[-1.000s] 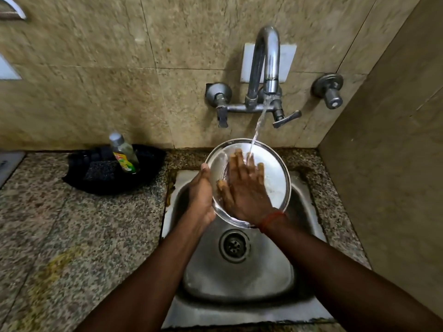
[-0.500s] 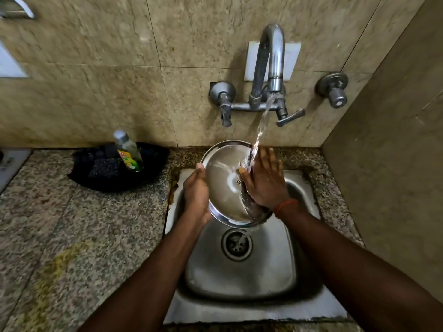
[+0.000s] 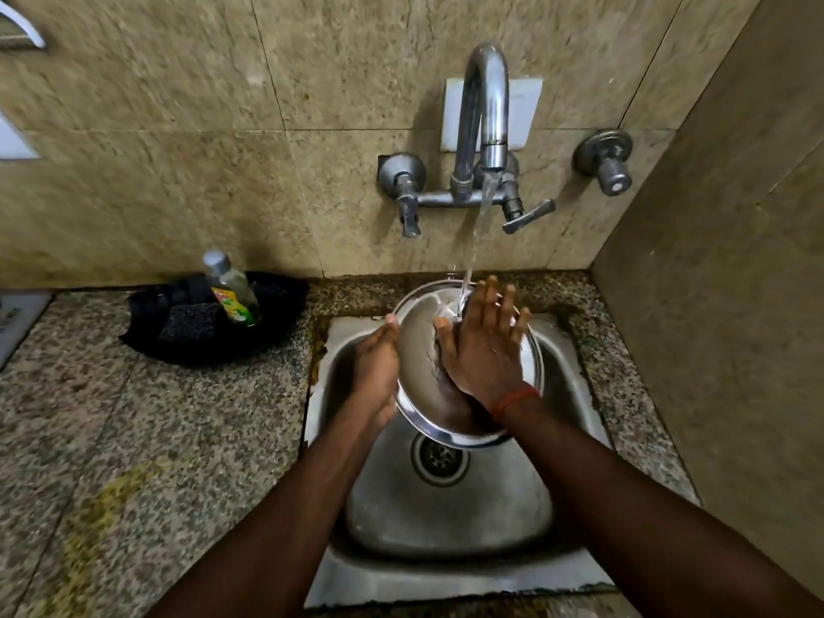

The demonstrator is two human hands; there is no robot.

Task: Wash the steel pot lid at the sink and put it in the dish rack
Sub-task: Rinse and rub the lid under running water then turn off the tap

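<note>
Head view | steel pot lid (image 3: 421, 372) tilted over sink (image 3: 450, 519), 12 o'clock of drain | left hand (image 3: 376, 372) pinches rim | right hand (image 3: 484, 350) fingers spread, back on lid face since 0.5 s ago | I judge rinsing ongoing, rack unseen

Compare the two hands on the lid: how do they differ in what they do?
The left hand grips the lid at its edge; the right hand lies flat on its face, fingers spread. The right wrist has a red thread; the left has none. Both touch the lid over the sink.
</note>
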